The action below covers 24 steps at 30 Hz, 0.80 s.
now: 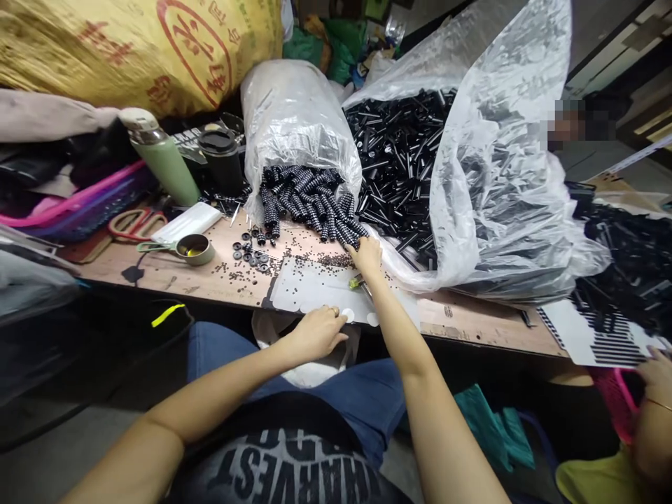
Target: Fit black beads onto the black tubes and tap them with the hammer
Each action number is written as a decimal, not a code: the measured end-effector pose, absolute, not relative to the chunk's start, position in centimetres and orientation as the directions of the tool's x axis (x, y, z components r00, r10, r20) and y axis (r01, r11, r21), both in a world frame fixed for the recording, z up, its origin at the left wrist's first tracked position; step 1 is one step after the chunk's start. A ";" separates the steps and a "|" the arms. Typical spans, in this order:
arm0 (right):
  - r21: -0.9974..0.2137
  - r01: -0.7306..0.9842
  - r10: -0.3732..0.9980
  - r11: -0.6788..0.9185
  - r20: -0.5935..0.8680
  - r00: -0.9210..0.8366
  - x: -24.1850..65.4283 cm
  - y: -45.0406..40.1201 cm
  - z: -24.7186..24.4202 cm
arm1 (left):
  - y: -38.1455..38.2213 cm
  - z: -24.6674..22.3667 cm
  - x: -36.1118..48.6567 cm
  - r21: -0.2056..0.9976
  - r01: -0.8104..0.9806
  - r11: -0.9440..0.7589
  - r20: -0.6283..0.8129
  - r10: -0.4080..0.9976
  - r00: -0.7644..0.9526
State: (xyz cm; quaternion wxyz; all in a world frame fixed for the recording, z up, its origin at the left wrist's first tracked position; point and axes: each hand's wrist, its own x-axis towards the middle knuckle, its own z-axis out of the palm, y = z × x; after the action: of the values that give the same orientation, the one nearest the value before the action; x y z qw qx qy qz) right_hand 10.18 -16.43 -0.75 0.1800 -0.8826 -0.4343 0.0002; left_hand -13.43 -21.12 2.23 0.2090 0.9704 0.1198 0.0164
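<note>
My right hand (367,256) reaches to the front of a pile of black ribbed tubes (309,199), which spill from a clear plastic bag (299,105). Its thumb and fingers close around the end of one tube; the fingertips are partly hidden. Under that wrist lies a slim tool with a yellow-green end (355,283). My left hand (318,334), with a ring on one finger, is at the table's front edge. Its thumb is apart from the fingers, and its fingertips are beside a small white disc (347,315) on a pale sheet (304,285).
Tiny dark beads (336,260) and black round caps (250,257) lie scattered on the wooden table (472,318). Left stand a cup (195,250), scissors (137,225) and a green bottle (165,164). A big bag of black tubes (399,154) is behind; another person's hand (659,378) is at right.
</note>
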 end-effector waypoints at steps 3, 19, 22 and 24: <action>-0.388 0.750 0.773 -0.535 0.134 0.620 10.6 -15.2 -0.9 | -19.4 2.1 -13.7 0.557 0.276 -0.783 0.065 0.373 0.926; -0.760 0.615 0.905 -0.211 0.085 0.416 2.9 -25.8 -1.9 | -15.0 -2.2 -7.7 0.941 -0.305 0.148 0.008 0.889 0.457; -0.554 0.721 0.817 -0.416 0.120 0.564 7.6 -25.4 -0.4 | -14.2 -2.0 -8.9 0.913 -0.324 0.247 -0.073 0.881 0.467; -0.316 0.619 0.607 -0.719 0.148 0.781 11.9 -25.0 0.8 | -13.7 -1.8 -9.5 0.880 -0.319 0.351 -0.159 0.852 0.499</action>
State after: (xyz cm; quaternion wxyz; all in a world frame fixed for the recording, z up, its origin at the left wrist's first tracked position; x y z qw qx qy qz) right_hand 11.93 -24.97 0.78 0.1765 -0.9269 -0.3308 -0.0171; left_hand -9.55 -13.67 -1.76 0.7578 0.4185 0.3183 0.3864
